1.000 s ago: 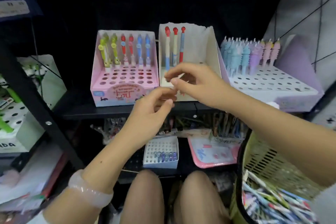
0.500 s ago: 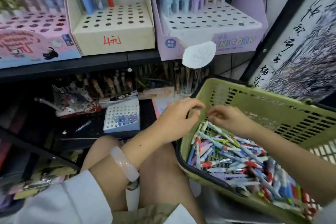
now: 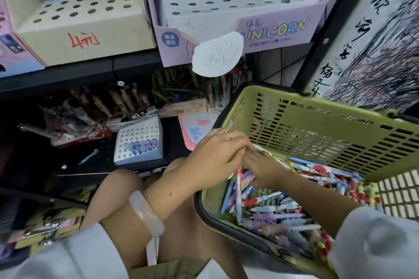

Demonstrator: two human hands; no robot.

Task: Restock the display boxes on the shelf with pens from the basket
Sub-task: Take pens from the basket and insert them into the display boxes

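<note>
A green plastic basket (image 3: 317, 124) at my right knee holds a heap of mixed pens (image 3: 283, 208). My left hand (image 3: 215, 158) reaches over the basket's near-left corner with its fingers curled around a few pens. My right hand (image 3: 263, 170) lies on the heap, and its fingertips are tucked under the left fingers and hidden. On the shelf above stand a cream display box (image 3: 74, 36) with a few pens at its back, a purple unicorn box (image 3: 272, 29) with a back row of pastel pens, and the edge of a pink box (image 3: 9, 52).
A white paper tag (image 3: 217, 54) hangs off the purple box. The lower shelf holds a small white box of purple pens (image 3: 138, 142), a pink board (image 3: 192, 129) and packed stationery. A black shelf post (image 3: 328, 29) and an ink-scribbled panel (image 3: 374, 52) stand to the right. My knees (image 3: 127, 188) are below.
One second ago both hands were up at the cream box on the shelf. They dropped into the basket, and since half a second ago they have closed together over the pens.
</note>
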